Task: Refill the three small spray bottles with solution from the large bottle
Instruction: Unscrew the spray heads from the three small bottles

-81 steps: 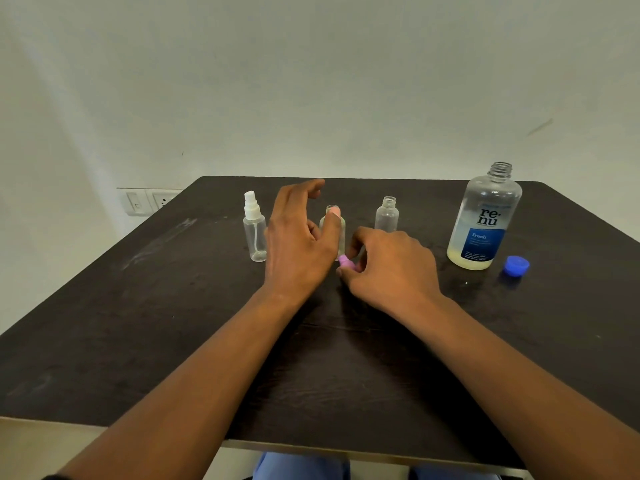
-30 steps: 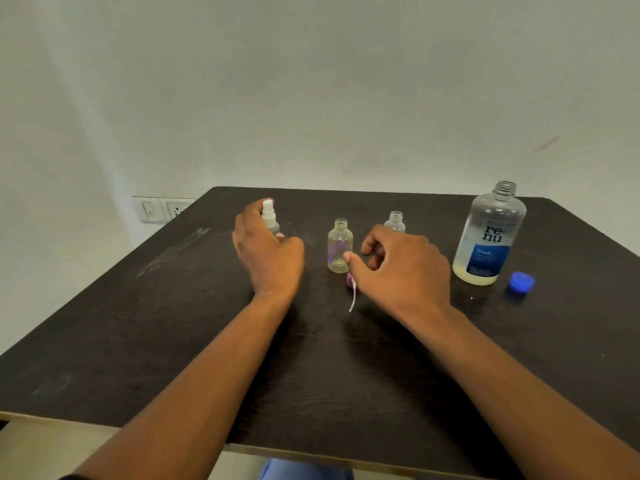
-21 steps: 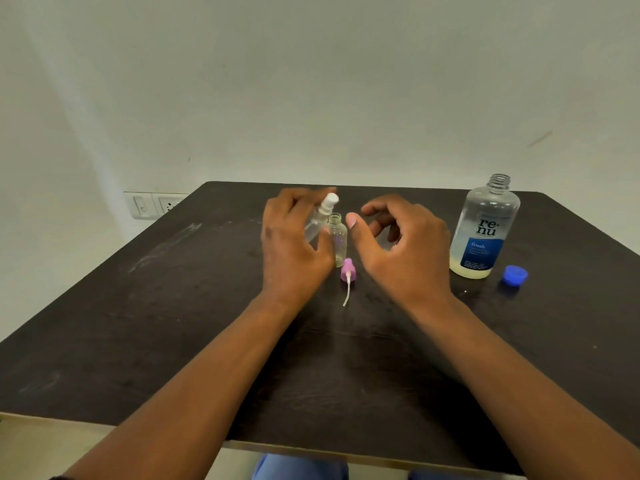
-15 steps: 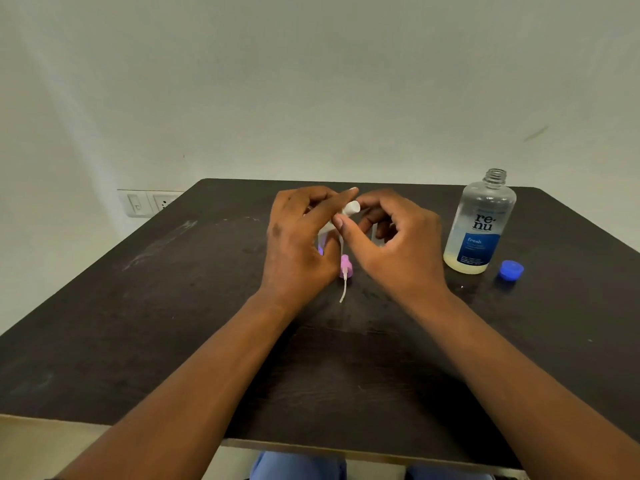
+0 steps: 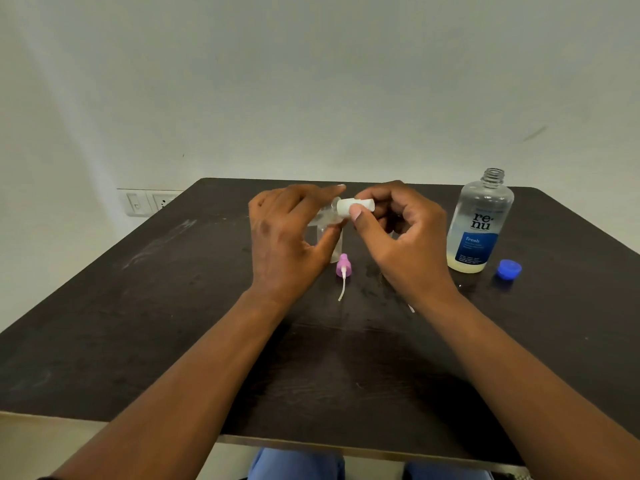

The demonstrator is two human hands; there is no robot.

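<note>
Head view, centre of the frame: the right hand (image 5: 398, 233) pinched the white spray cap (image 5: 355, 206) between thumb and fingers, while the left hand (image 5: 287, 237) wrapped around the small clear bottle (image 5: 325, 220), tilted and lifted off the dark table (image 5: 138, 323). Both hands were clamped. The bottle looked light, thin-walled plastic, likely slippery if wet; gripping its body low and the cap by its ribbed collar seemed soundest. Just below lay a pink spray head (image 5: 343, 266) with its dip tube. At right stood the large bottle (image 5: 479, 223), open, nearly empty, its blue cap (image 5: 509, 269) beside it. The other two small bottles were mostly hidden behind the hands; whether the white cap was fully unscrewed could not be told.
</note>
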